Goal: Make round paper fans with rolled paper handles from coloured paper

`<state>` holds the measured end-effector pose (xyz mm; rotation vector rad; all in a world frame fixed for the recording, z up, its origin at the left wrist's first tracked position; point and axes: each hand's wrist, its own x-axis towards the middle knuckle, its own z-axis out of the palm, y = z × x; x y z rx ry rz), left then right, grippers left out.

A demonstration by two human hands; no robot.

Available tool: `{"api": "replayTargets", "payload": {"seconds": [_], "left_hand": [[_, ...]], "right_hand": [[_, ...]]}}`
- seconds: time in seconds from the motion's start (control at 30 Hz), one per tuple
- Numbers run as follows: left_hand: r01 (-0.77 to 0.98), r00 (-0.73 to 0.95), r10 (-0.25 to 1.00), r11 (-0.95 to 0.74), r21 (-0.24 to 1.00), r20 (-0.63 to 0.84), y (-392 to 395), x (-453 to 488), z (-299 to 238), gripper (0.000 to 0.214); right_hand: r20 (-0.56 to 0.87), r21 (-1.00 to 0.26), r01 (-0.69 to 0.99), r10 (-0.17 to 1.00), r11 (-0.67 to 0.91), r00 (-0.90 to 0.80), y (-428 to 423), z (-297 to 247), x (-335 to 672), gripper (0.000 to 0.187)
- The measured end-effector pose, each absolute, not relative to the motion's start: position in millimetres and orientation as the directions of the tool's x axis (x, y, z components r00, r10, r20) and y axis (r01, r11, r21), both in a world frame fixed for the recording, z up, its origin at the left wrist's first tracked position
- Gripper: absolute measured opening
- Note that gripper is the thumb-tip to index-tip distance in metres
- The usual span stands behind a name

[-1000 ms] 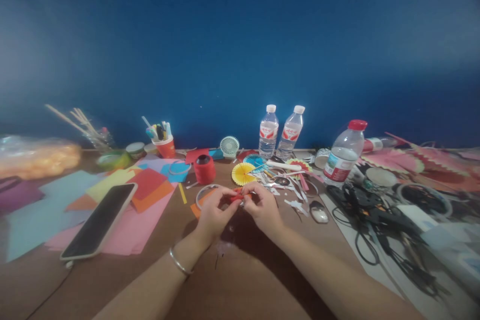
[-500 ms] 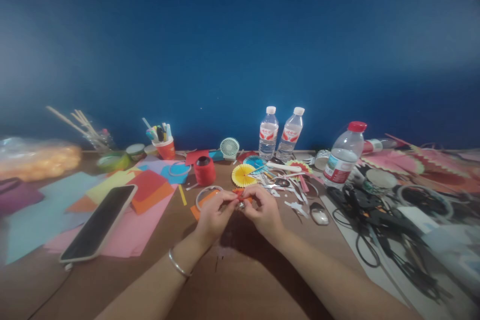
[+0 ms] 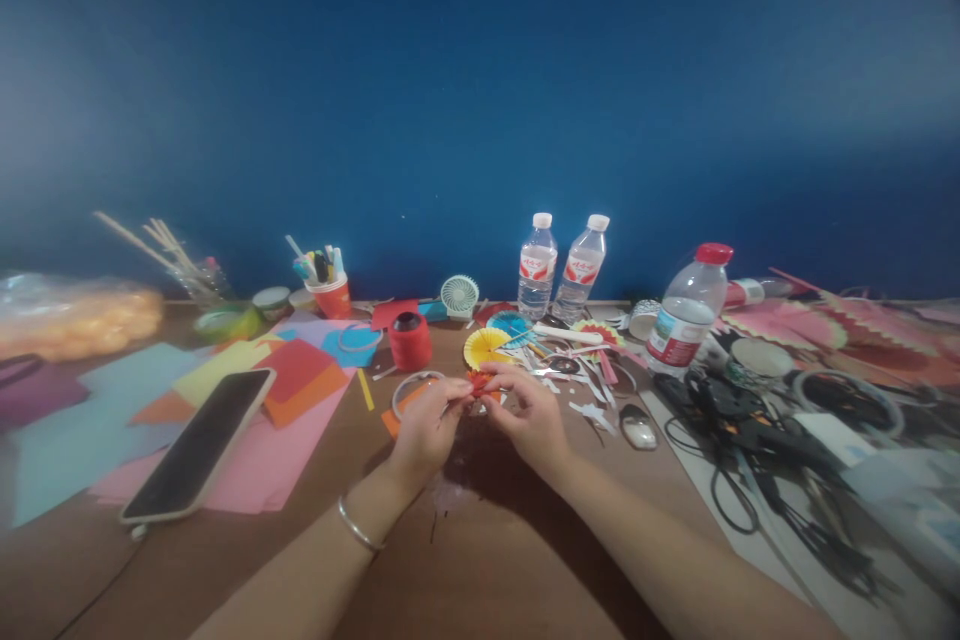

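Note:
Between my fingertips is a small piece of red-orange paper [image 3: 478,380], mostly covered, so its full shape cannot be made out. My left hand [image 3: 431,425] pinches it from the left, a silver bangle on that wrist. From the right, my right hand [image 3: 529,420] grips it with thumb and forefinger. Just beyond the hands lies a yellow pleated paper fan disc [image 3: 486,348], with a blue pleated disc [image 3: 511,326] behind it. Close to my left hand, a roll of clear tape [image 3: 409,388] rests on an orange paper sheet [image 3: 391,422].
Left of me, a phone [image 3: 199,445] lies on coloured paper sheets [image 3: 255,470]. Behind stand a red spool [image 3: 410,344], a pen cup [image 3: 330,298], a small fan [image 3: 460,296] and water bottles [image 3: 536,270]. To the right are a mouse [image 3: 638,428], a red-capped bottle [image 3: 686,315] and black cables [image 3: 750,450].
My right hand's fingers have shifted slightly and straightened a little around the red-orange paper. Both hands stay in nearly the same place, and the table items have not moved.

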<state>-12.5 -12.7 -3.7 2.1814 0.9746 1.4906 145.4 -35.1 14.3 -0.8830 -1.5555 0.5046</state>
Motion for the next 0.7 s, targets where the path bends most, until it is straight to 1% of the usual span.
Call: {"api": "replayTargets", "payload": {"seconds": [0.1, 0.2, 0.33, 0.47, 0.57, 0.7], "left_hand": [[0.379, 0.262, 0.617, -0.773, 0.509, 0.742, -10.3, -13.6, -6.0, 0.013], [0.382, 0.271, 0.594, -0.789, 0.481, 0.758, -10.5, -13.1, -5.2, 0.013], [0.352, 0.28, 0.63, -0.769, 0.534, 0.724, -14.0, -11.5, -0.2, 0.011], [0.407, 0.303, 0.7, -0.708, 0.577, 0.646, -16.8, -11.1, 3.3, 0.01], [0.404, 0.277, 0.744, -0.664, 0.629, 0.608, -16.3, -11.3, 1.1, 0.015], [0.347, 0.258, 0.787, -0.617, 0.706, 0.561, -14.9, -10.9, -3.3, 0.022]], "right_hand": [[0.63, -0.76, 0.226, 0.776, 0.609, 0.027, -33.7, 12.3, 145.1, 0.005], [0.621, -0.775, 0.181, 0.783, 0.606, 0.035, -31.9, 8.6, 144.7, 0.006], [0.623, -0.777, 0.148, 0.781, 0.612, 0.044, -30.6, 5.3, 144.4, 0.008], [0.629, -0.772, 0.159, 0.775, 0.615, 0.054, -30.5, 5.2, 144.3, 0.009], [0.639, -0.763, 0.175, 0.767, 0.622, 0.062, -31.0, 5.6, 144.6, 0.009], [0.657, -0.747, 0.194, 0.752, 0.636, 0.062, -32.1, 7.3, 145.7, 0.005]]}}
